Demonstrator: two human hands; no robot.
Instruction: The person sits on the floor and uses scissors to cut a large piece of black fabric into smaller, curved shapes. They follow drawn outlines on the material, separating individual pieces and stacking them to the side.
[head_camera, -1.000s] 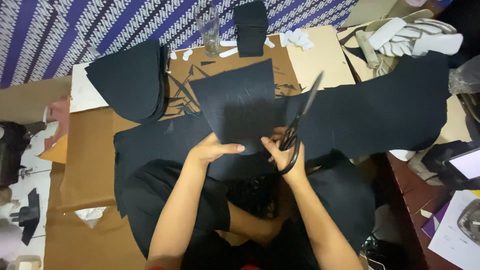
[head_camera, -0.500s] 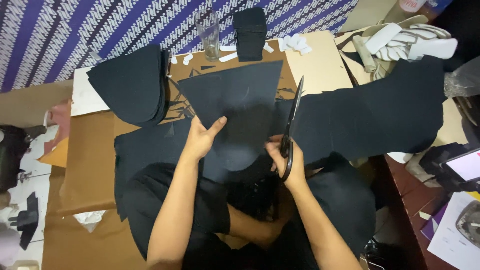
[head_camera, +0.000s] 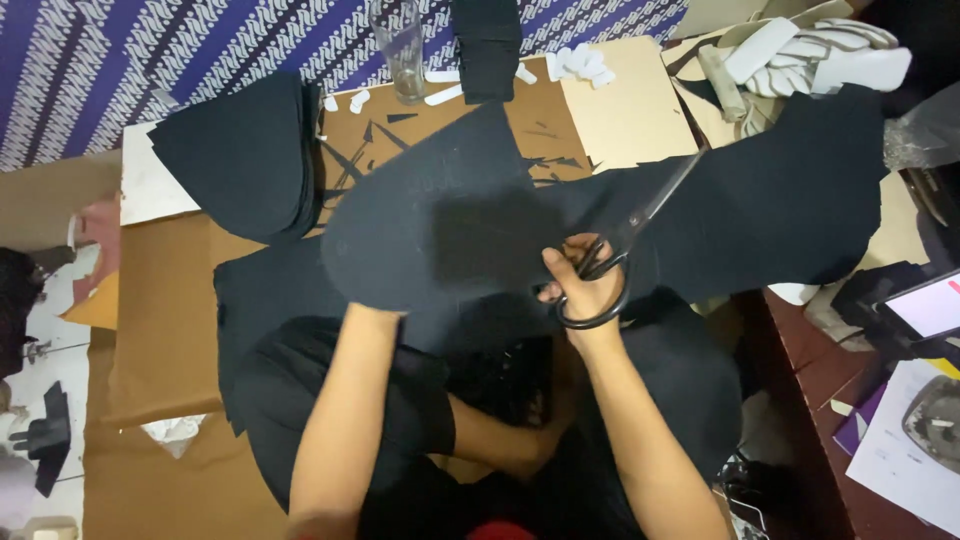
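Note:
My left hand (head_camera: 377, 313) reaches under a rounded cut piece of black material (head_camera: 430, 230) and holds it up; the fingers are hidden behind it. My right hand (head_camera: 585, 285) grips black scissors (head_camera: 640, 215) by the handles. The blades point up and to the right over a large black sheet (head_camera: 790, 200) that lies across the work surface. The cut piece is beside the scissors, to their left.
A stack of similar black cut pieces (head_camera: 250, 155) lies at the upper left on brown cardboard (head_camera: 165, 330). A glass (head_camera: 398, 50) and a small black stack (head_camera: 487, 45) stand at the back. White strips (head_camera: 800, 50) pile at the upper right. A screen device (head_camera: 925, 305) sits at the right.
The cut piece has swung left and lower, and now covers my left hand's fingers. The scissors have tilted from nearly upright to the right.

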